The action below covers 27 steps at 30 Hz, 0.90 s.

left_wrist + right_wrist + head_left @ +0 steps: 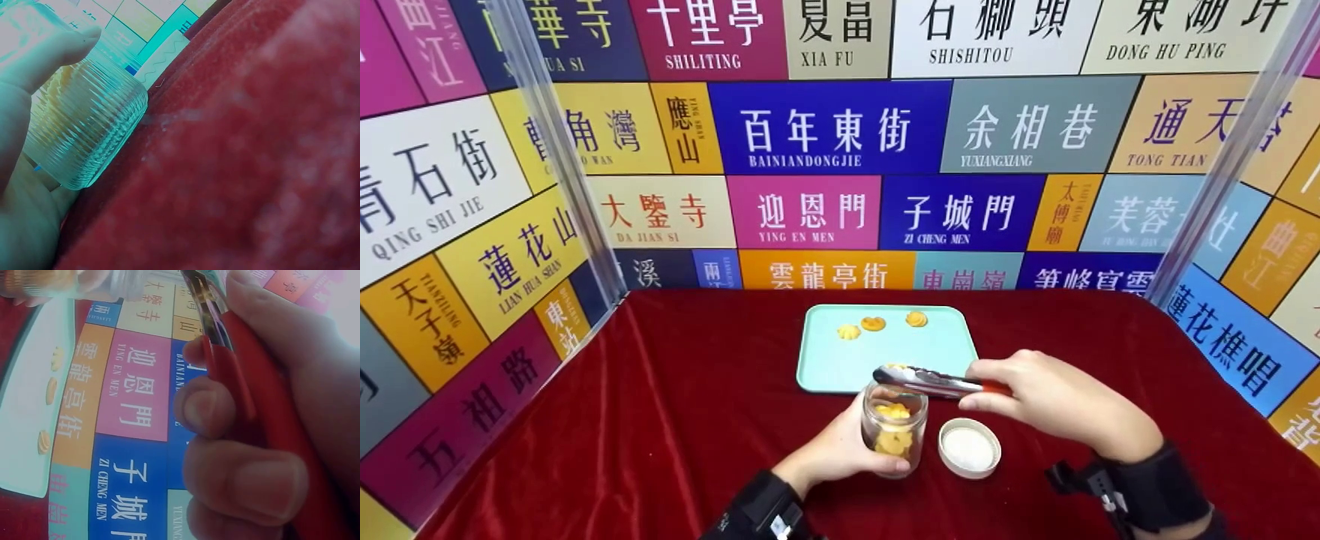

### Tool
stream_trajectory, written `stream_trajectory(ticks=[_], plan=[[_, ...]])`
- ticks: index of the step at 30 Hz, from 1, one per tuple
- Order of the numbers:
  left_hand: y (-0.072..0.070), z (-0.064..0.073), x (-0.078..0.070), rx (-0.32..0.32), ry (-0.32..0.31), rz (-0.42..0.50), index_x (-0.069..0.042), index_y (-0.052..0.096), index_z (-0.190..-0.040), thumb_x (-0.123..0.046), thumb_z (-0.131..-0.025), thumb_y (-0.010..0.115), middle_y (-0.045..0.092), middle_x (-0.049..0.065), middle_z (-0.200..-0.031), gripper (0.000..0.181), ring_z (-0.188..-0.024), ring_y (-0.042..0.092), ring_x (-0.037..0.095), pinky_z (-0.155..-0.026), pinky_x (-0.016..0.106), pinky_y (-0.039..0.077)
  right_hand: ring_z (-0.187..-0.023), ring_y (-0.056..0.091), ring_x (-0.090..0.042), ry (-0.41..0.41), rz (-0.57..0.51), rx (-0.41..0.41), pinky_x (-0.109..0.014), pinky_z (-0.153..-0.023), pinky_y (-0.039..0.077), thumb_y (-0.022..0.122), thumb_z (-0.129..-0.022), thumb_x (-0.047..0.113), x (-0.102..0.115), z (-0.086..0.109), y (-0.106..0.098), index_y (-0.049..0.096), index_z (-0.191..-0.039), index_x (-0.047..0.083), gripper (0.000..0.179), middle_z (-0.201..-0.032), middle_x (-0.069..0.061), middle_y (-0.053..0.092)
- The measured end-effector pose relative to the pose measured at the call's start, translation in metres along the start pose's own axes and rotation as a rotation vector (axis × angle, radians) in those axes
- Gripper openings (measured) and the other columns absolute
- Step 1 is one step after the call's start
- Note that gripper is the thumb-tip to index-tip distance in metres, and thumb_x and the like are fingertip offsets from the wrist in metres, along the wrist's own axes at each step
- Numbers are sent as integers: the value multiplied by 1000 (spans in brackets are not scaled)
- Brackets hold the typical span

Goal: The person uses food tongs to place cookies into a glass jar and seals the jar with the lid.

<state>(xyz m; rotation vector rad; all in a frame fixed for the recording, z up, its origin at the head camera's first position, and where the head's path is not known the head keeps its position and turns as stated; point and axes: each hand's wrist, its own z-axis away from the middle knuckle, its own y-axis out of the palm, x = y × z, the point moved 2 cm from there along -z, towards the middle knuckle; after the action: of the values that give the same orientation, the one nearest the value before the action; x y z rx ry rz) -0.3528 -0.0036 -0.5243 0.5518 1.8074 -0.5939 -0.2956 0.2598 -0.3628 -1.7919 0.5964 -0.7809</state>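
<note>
With left hand (840, 451), gripping ribbed glass jar (917, 442) of cookies (893, 442) | behind jar, mint-green tray (836, 369) with 3 moulded cookies (873, 324) | beside jar, lid (969, 448) | with right hand (1046, 401), gripping tongs (937, 383) above jar, cannot tell load | best brace jar, centre tongs before loosening

Multicoloured sign-patterned walls (832, 161) — on three sides — border a red-draped table (690, 382).

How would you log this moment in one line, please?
left hand: grips jar; right hand: holds tongs at jar mouth; cookies: in jar, on tray; lid: off, on cloth
</note>
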Motion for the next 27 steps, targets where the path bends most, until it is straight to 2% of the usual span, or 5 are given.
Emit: stream_trajectory(ticks=[4, 9, 27], plan=[[0, 0, -1, -2, -6, -13, -27, 39, -155, -9, -78, 94, 64, 3, -143, 97, -129, 63, 19, -114, 34, 47, -59, 43, 3, -21, -7, 14, -21, -54, 38, 68, -102, 51, 1, -2, 5, 66, -91, 31, 23, -69, 21, 47], [0, 0, -1, -5, -14, -20, -28, 39, -155, -9, -78, 94, 66, -2, -139, 96, -127, 64, 19, -113, 34, 47, -58, 41, 4, -34, -10, 12, -20, -53, 36, 69, -102, 49, 1, -2, 5, 64, -90, 31, 23, -68, 21, 45], [1, 1, -6, -11, -26, -18, -22, 38, -156, -8, -79, 93, 66, -1, -138, 95, -127, 64, 17, -113, 31, 47, -61, 47, 2, 12, -7, 26, -21, -57, 41, 68, -101, 52, 0, 0, 2, 66, -92, 34, 20, -71, 22, 51]])
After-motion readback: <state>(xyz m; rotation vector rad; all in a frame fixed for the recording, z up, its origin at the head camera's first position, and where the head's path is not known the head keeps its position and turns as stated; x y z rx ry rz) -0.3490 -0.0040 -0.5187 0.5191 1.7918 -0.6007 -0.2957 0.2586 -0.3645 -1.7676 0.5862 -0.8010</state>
